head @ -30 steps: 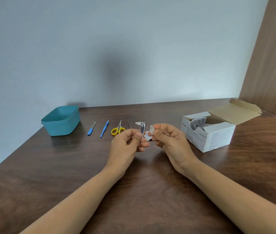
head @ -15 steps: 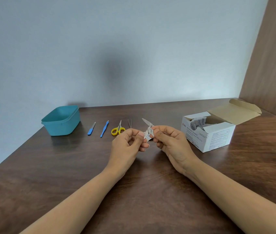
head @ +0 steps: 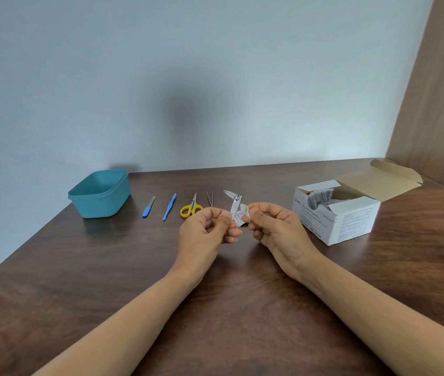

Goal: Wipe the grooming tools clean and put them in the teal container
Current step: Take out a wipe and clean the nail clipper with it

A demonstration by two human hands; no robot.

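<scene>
My left hand [head: 207,232] pinches a silver nail clipper [head: 235,203] upright above the table, its lever swung out to the upper left. My right hand [head: 275,229] pinches a small white alcohol swab [head: 243,210] against the clipper's right side, with the torn sachet behind it. On the table lie a blue nail file [head: 148,207], a blue cuticle tool [head: 169,207], yellow-handled scissors [head: 190,208] and thin tweezers [head: 210,198] in a row. The teal container [head: 101,193] stands open at the far left of the row.
An open white box of alcohol swabs [head: 337,215] stands to the right, its flap folded back toward a wooden side panel [head: 437,104]. The brown table [head: 107,267] ends at a pale wall behind and drops off at the left edge.
The clipper's lever has swung from pointing back to sticking out at the upper left, and the swab has moved up along the clipper body. Both hands stayed in place.
</scene>
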